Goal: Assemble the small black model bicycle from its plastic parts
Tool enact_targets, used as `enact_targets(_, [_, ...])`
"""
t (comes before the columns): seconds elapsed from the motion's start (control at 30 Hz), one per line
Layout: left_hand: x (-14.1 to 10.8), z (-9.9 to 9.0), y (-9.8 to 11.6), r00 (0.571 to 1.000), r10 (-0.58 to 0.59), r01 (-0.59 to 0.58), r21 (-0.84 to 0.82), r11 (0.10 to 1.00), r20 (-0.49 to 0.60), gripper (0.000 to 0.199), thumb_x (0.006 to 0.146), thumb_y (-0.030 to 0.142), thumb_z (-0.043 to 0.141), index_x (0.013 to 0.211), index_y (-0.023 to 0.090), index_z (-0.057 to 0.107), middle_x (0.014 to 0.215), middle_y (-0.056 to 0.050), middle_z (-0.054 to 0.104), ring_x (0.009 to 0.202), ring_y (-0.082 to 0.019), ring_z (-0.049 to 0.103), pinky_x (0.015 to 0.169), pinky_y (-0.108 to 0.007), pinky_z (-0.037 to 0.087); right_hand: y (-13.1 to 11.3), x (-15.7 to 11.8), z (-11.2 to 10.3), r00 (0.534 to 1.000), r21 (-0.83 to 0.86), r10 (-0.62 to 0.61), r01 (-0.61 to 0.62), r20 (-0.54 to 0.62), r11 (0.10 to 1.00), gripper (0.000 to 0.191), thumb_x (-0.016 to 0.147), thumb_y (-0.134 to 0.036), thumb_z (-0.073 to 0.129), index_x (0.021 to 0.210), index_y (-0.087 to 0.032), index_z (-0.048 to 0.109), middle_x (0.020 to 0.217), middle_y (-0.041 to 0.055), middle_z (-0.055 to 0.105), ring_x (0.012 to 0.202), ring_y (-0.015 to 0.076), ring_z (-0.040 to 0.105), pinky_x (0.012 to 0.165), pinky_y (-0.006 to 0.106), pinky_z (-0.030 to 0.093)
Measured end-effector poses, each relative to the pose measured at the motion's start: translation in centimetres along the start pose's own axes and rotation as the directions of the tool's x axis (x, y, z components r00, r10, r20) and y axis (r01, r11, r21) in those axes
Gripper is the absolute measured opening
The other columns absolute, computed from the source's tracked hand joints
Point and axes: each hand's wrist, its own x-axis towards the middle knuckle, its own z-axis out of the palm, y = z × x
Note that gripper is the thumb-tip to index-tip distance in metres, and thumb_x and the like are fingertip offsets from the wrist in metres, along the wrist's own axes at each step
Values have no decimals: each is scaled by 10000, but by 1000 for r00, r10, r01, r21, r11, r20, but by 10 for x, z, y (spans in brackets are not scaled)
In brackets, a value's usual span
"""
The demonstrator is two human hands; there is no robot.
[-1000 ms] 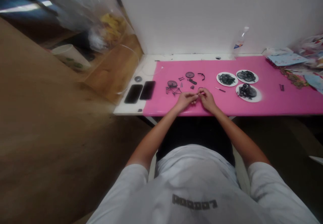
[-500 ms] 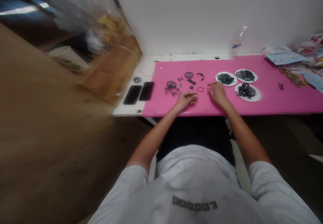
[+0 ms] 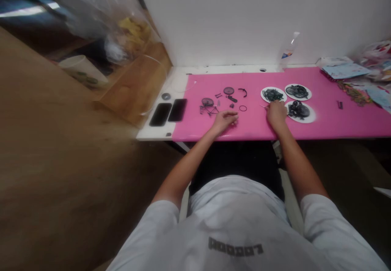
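Note:
My left hand [image 3: 225, 120] rests low over the pink mat with its fingers loosely bent and a little apart; I see nothing between them. Just above its fingertips lies a thin black ring [image 3: 242, 108]. To its left is a small toy bicycle frame [image 3: 210, 109] with a wheel [image 3: 207, 102] against it. My right hand [image 3: 276, 115] is closed beside the plates, and a thin pale rod [image 3: 262, 106] sticks out to its left. Farther back lie a loose wheel [image 3: 228, 91], a curved black piece [image 3: 243, 92] and a dark elongated part [image 3: 232, 99].
Three white plates hold dark parts: one at the left [image 3: 262, 98], one behind [image 3: 309, 91], one in front [image 3: 312, 117]. Two phones [image 3: 160, 114] lie on the white table edge. A clear bottle [image 3: 289, 51] stands at the wall, with packets [image 3: 346, 70] at right.
My right hand has moved right, up to the plates, and its fingers have closed on a thin rod. The small dark piece at my left fingertips no longer shows; that hand stays put.

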Motion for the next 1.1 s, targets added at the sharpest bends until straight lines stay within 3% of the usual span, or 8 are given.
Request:
enact_targets(0.1, [0,1,1,1000,4,-4,1,1000,-4,477,712,373,1018,1038,119,778,769,-43,751,634,-130,688,607,-258,538,-8,-3,1,999,88,-27,30,-37,996,222,1067,-270,580,1023,-138,754,1127,237,732,1135,385,594,994,545,472])
enact_targets(0.2, [0,2,2,999,14,-14,-21,1000,-30,467,708,358,1020,1027,126,769,797,-39,751,647,-134,698,603,-254,533,-23,-8,5,992,345,-83,111,-94,932,171,1044,-267,585,1082,-185,729,1075,159,766,1023,323,658,957,481,511])
enact_targets(0.33, [4,2,1,988,51,-57,-38,998,-144,436,736,341,1003,1020,131,747,779,-26,735,625,-130,686,585,-245,517,-53,-18,14,976,681,-154,219,-156,699,163,1001,-345,658,1049,-211,738,1076,109,794,991,272,718,901,415,564])
enact_targets(0.53, [8,0,-4,974,92,-96,-11,995,-206,355,823,312,941,1038,131,724,751,-21,724,613,-121,666,582,-233,510,-84,-37,30,985,893,-102,168,-137,417,269,926,-486,780,1025,-235,766,1064,76,815,989,241,759,822,357,595])
enact_targets(0.63, [9,-1,-5,980,67,-68,1,998,-188,358,845,314,930,1068,127,721,743,-26,726,607,-124,664,590,-237,521,-86,-41,38,994,947,-97,84,-56,311,344,904,-560,793,1006,-237,736,987,69,812,922,242,785,684,319,588])
enact_targets(0.73, [9,-1,-5,983,52,-52,9,999,-178,380,838,327,940,1075,128,719,743,-27,731,599,-124,662,596,-239,529,-85,-41,41,995,957,-97,24,4,288,386,883,-591,810,1019,-238,736,996,73,818,923,248,800,613,294,576])
enact_targets(0.9, [8,-1,-5,986,56,-56,4,998,-159,413,817,344,958,1068,127,712,715,-22,723,598,-128,663,601,-244,530,-86,-43,34,990,941,-131,86,-45,328,293,890,-490,826,1025,-230,807,1085,86,831,993,253,811,791,355,638])
enact_targets(1.1, [6,0,-4,987,60,-57,21,998,-149,390,813,341,955,1040,137,713,713,-16,722,604,-125,669,614,-242,522,-87,-44,31,988,930,-145,99,-50,353,278,901,-482,807,1030,-235,822,1092,82,834,988,259,814,825,380,644])
